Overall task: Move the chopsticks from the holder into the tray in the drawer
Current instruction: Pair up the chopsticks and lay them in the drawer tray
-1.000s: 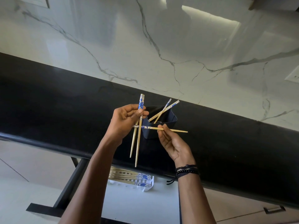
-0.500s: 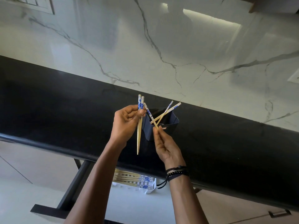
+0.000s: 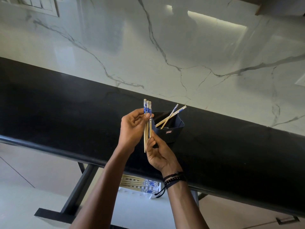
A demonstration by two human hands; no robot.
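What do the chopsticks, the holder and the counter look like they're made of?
Chopsticks: likely bamboo or pale wood, matt tan shafts with blue-and-white printed tops.
Holder: probably plastic, dark, thin-walled, smooth.
Counter: seemingly polished black stone, faintly reflective.

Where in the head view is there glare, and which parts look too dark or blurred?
In the head view, bright strip reflections glare on the glossy marble wall; the black counter is so dark its surface detail is lost; the chopsticks in the left hand stay sharp, the tray below is softer.
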